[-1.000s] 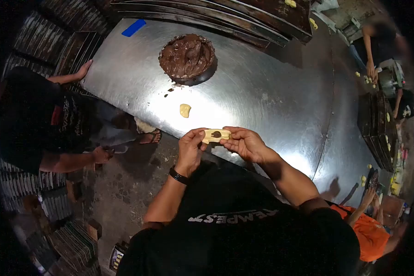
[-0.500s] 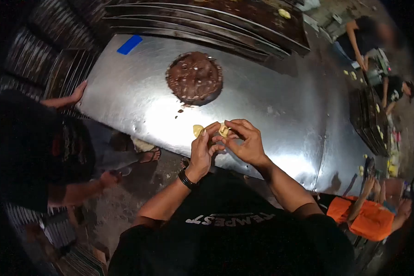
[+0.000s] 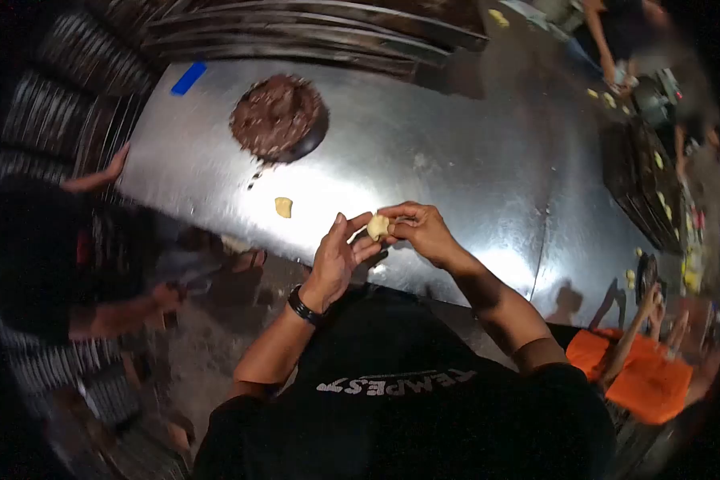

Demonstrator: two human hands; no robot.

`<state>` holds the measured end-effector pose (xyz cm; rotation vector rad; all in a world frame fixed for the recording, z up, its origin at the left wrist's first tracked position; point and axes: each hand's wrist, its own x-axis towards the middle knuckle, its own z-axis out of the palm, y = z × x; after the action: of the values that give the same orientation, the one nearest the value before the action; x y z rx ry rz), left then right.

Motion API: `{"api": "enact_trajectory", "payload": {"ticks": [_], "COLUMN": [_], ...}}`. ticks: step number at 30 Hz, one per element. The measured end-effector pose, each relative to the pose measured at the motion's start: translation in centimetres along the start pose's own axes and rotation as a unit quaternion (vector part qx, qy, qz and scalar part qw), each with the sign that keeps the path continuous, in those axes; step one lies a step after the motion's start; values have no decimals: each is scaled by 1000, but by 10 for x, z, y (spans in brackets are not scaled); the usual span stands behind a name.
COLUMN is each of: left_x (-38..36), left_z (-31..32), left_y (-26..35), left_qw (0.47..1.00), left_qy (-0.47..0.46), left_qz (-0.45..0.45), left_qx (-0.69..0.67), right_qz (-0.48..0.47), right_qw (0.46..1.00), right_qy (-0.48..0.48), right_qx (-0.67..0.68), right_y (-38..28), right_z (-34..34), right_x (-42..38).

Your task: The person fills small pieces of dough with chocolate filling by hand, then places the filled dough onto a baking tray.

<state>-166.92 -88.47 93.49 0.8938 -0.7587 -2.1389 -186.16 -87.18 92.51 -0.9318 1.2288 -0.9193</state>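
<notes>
A small pale piece of dough point(image 3: 378, 228) is pinched between the thumb and fingers of my right hand point(image 3: 422, 234), above the near edge of the metal table. My left hand point(image 3: 336, 256), with a black band at the wrist, is palm up and open. Its fingers reach to the dough's left side and beneath it, and its thumb stands apart. To the left, a second flat piece of dough point(image 3: 284, 207) lies on the table. Beyond it stands a round bowl heaped with glossy brown filling point(image 3: 276, 116), with dark crumbs spilled by its near side.
The metal table point(image 3: 456, 176) has a blue rectangular object point(image 3: 189, 78) at its far left. Stacked dark trays point(image 3: 312, 36) line the back, with more trays point(image 3: 644, 184) at right. A person's hand point(image 3: 118, 160) rests on the left edge; a person in orange point(image 3: 632, 372) works at right.
My view has shifted right, so the bowl and table appear further left. Brown filling showed in the held dough before; now its visible side is pale. My left thumb has lifted from the dough.
</notes>
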Motion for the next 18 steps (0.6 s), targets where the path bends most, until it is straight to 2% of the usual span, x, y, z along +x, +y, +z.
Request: {"api": "enact_trajectory", "payload": {"ticks": [3, 7, 8, 11, 14, 18], "left_x": [-13, -21, -20, -21, -21, -26], "left_z": [-1, 1, -1, -15, -40, -72], "left_y": [-6, -3, -5, -4, -3, 17], "left_qw": [996, 987, 983, 979, 986, 994], "left_qy": [72, 98, 111, 120, 80, 14], "left_qz": [27, 100, 113, 108, 84, 69], "left_qx": [-39, -77, -93, -126, -120, -83], "right_qz": [-147, -279, -274, -339, -247, -100], "right_qw": [979, 921, 927, 881, 909, 967], "right_qy": [-58, -33, -15, -7, -39, -70], "right_qx": [-127, -269, -257, -329, -332, -225], "right_y": [-4, -6, -11, -6, -13, -24], "right_z": [14, 39, 47, 53, 55, 80], "right_x": [8, 21, 21, 30, 39, 53]}}
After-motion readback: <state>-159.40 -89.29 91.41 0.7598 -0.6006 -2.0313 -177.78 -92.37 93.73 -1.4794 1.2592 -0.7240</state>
